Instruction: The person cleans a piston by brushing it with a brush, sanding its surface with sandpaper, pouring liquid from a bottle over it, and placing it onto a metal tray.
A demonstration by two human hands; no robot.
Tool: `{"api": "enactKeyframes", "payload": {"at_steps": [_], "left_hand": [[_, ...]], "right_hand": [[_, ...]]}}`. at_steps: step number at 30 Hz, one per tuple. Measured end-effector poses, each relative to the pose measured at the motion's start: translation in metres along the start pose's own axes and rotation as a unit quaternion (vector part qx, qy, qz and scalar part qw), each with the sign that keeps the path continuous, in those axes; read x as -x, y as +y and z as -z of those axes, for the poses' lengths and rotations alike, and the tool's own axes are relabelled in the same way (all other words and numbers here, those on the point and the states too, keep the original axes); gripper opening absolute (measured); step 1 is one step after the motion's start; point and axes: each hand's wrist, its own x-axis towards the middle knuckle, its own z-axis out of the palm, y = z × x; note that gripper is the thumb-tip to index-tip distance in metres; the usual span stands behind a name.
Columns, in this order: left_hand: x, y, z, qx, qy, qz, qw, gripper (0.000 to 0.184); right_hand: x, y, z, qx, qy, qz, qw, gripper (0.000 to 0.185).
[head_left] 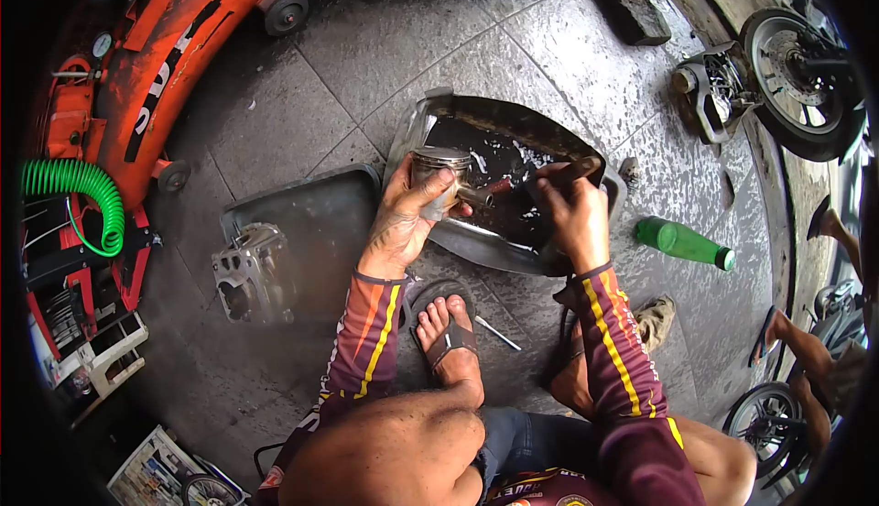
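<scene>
My left hand [403, 208] is closed around a metal piston [440, 160], its crown facing up. A small metal tube-like end [485, 200] sticks out beside my fingers. My right hand [577, 217] grips a brown tool handle [579, 169]; its working end is hard to make out. Both hands are over a dark, wet metal pan [529, 261]. A red piece [498, 185] shows between the hands, but I cannot tell which thing it belongs to. Left of the pan, an engine cylinder block [252, 272] sits by a grey tray [316, 196].
A green bottle [682, 242] lies right of the pan. Near my foot are a screwdriver [497, 332] and a rag [656, 320]. An orange compressor tank [174, 76] and green coiled hose [103, 195] stand left. Behind are a dark block [630, 7] and motorcycle wheel [795, 76].
</scene>
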Motion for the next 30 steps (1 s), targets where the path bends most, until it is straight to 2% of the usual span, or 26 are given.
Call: {"api": "enactKeyframes", "payload": {"at_steps": [1, 5, 7, 9, 13, 14, 15, 17, 18, 19, 21, 23, 25, 27, 29, 30], "left_hand": [[0.003, 0.002, 0.0, -0.002, -0.005, 0.009, 1.0, 0.046], [0.003, 0.012, -0.007, -0.051, -0.012, 0.032, 0.998, 0.044], [0.002, 0.011, -0.011, -0.089, -0.007, 0.039, 0.995, 0.044], [0.0, 0.01, -0.01, -0.103, -0.022, 0.037, 0.994, 0.048], [0.002, 0.013, -0.004, -0.082, -0.016, 0.049, 0.995, 0.048], [0.002, 0.012, -0.003, -0.082, -0.015, 0.045, 0.995, 0.048], [0.0, 0.01, -0.001, -0.1, 0.003, 0.032, 0.994, 0.047], [0.005, 0.005, 0.001, -0.116, 0.026, 0.031, 0.992, 0.046], [0.006, 0.006, 0.002, -0.094, -0.021, 0.044, 0.994, 0.044], [0.001, 0.01, 0.001, -0.073, -0.072, 0.046, 0.994, 0.043], [0.001, 0.007, 0.003, -0.063, -0.07, 0.041, 0.995, 0.043], [-0.001, 0.009, 0.009, -0.024, -0.086, 0.072, 0.993, 0.043], [-0.004, 0.009, 0.008, -0.002, -0.102, 0.075, 0.992, 0.044], [-0.002, 0.009, 0.004, 0.0, -0.075, 0.068, 0.995, 0.046], [-0.009, -0.003, 0.018, 0.03, -0.089, 0.072, 0.993, 0.048], [-0.009, -0.003, 0.017, 0.05, -0.062, 0.081, 0.994, 0.05]], "right_hand": [[0.001, -0.01, 0.005, -0.066, 0.027, -0.025, 0.997, 0.014], [-0.007, -0.057, 0.03, -0.243, 0.024, 0.024, 0.969, 0.015], [-0.008, -0.072, 0.036, -0.237, 0.006, 0.054, 0.97, 0.015], [-0.01, -0.08, 0.031, -0.252, -0.05, 0.153, 0.954, 0.013], [-0.013, -0.059, 0.031, -0.142, -0.087, 0.114, 0.98, 0.014], [-0.015, -0.04, 0.03, -0.151, -0.077, 0.133, 0.977, 0.013], [-0.009, -0.052, 0.034, -0.191, -0.072, 0.091, 0.975, 0.014], [-0.005, -0.066, 0.028, -0.287, -0.018, 0.132, 0.949, 0.013], [-0.003, -0.081, 0.028, -0.34, -0.025, 0.137, 0.93, 0.013], [-0.003, -0.084, 0.027, -0.334, -0.048, 0.166, 0.927, 0.012], [-0.005, -0.068, 0.023, -0.272, -0.073, 0.112, 0.953, 0.012], [-0.013, -0.051, 0.033, -0.121, -0.076, 0.103, 0.984, 0.014], [-0.007, -0.053, 0.032, -0.228, -0.038, 0.098, 0.968, 0.014], [0.0, -0.067, 0.028, -0.333, -0.01, 0.109, 0.937, 0.014], [0.003, -0.075, 0.02, -0.348, -0.039, 0.118, 0.929, 0.013], [0.003, -0.069, 0.02, -0.269, -0.045, 0.094, 0.958, 0.011]]}}
